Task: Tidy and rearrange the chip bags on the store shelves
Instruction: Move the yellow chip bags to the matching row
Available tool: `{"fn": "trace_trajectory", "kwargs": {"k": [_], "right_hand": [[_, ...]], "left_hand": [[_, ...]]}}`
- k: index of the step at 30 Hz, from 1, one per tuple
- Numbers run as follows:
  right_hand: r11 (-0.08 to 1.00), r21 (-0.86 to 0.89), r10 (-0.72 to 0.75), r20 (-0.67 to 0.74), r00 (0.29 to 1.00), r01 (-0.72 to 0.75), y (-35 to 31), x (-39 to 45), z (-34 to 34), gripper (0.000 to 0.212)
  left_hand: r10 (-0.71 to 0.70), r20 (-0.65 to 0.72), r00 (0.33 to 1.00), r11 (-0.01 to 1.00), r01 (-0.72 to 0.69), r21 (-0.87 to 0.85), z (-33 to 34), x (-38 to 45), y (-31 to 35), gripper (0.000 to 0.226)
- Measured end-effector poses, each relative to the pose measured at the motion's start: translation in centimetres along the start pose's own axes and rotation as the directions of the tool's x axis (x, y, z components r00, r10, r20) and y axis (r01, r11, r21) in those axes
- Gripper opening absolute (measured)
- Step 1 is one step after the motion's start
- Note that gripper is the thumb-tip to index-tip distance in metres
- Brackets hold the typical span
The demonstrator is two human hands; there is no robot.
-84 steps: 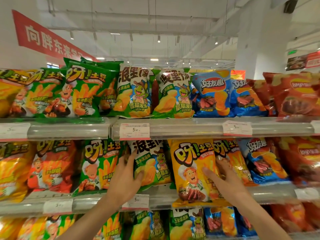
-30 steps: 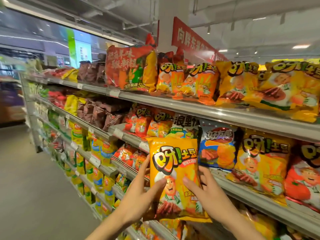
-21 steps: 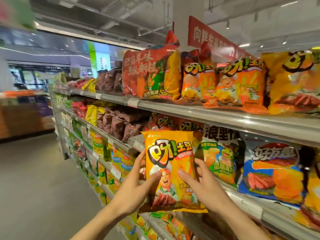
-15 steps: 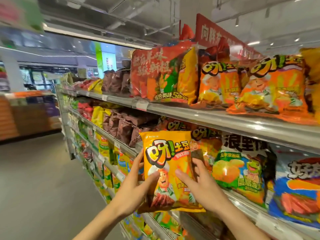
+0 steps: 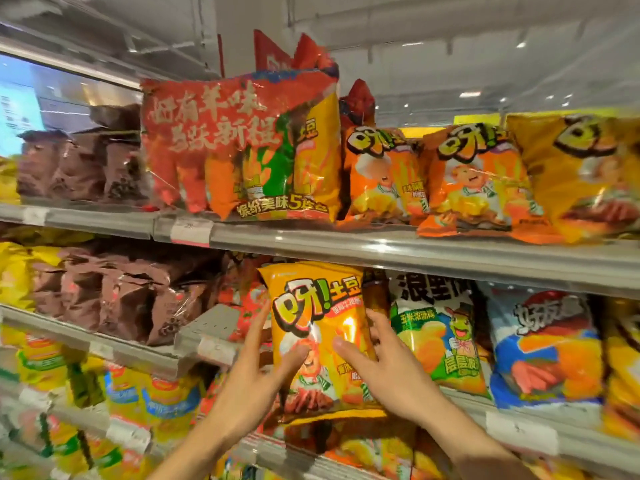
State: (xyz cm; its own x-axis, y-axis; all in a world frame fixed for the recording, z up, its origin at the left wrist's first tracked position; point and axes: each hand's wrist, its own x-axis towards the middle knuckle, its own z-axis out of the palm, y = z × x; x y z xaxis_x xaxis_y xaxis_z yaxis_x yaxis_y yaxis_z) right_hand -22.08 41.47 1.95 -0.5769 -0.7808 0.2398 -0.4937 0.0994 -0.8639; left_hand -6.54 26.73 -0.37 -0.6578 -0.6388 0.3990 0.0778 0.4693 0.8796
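- Both hands grasp one yellow-orange chip bag (image 5: pixel 320 341): the left hand (image 5: pixel 256 372) presses its left edge, thumb across the lower front; the right hand (image 5: pixel 384 365) clamps its right edge, fingers spread.
- The bag stands upright, long axis vertical, in front of the middle shelf (image 5: pixel 519 407), its top just under the upper shelf's rail (image 5: pixel 415 251).
- The bag lies straight ahead of the hands; the slot behind it sits between a red bag (image 5: pixel 249 306) on the left and a green-and-white bag (image 5: pixel 440 337) just beside it on the right. I judge the coming move to be a push straight back into that slot.
- Neither hand looks clearly nearer; both meet the bag at mid-height.
- Counted: one bag held; two orange bags of the same brand (image 5: pixel 381 174) (image 5: pixel 478 181) above, one large red multipack (image 5: pixel 239 150), one blue bag (image 5: pixel 547 348) further right.
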Motion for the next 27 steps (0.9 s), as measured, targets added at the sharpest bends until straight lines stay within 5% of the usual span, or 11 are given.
{"fn": "trace_trajectory", "kwargs": {"k": [5, 10, 16, 21, 27], "right_hand": [[0.986, -0.141, 0.06, -0.217, 0.974, -0.092, 0.3, -1.6, -2.1, 0.063], [0.826, -0.479, -0.051, -0.588, 0.807, -0.297, 3.0, -1.4, -5.8, 0.082], [0.712, -0.435, 0.249, -0.579, 0.777, -0.552, 4.0, 1.1, -3.9, 0.127], [0.686, -0.456, 0.201, -0.63, 0.75, -0.567, 3.7, 2.0, -3.0, 0.12], [0.713, -0.516, 0.134, -0.564, 0.815, -0.475, 1.4, 2.9, -2.4, 0.114]], "left_hand": [[0.065, 0.127, 0.99, 0.995, -0.055, -0.077, 1.9, 2.7, -1.0, 0.081], [0.076, 0.144, 0.987, 0.993, -0.062, -0.1, 2.5, 3.9, -1.8, 0.085], [0.035, 0.168, 0.985, 0.994, -0.017, -0.108, 0.8, 4.4, -3.1, 0.082], [0.027, 0.126, 0.992, 0.997, -0.017, -0.081, -1.8, 3.5, -3.4, 0.081], [0.026, 0.091, 0.996, 0.999, -0.025, -0.022, -3.9, 2.9, -3.8, 0.085]]}}
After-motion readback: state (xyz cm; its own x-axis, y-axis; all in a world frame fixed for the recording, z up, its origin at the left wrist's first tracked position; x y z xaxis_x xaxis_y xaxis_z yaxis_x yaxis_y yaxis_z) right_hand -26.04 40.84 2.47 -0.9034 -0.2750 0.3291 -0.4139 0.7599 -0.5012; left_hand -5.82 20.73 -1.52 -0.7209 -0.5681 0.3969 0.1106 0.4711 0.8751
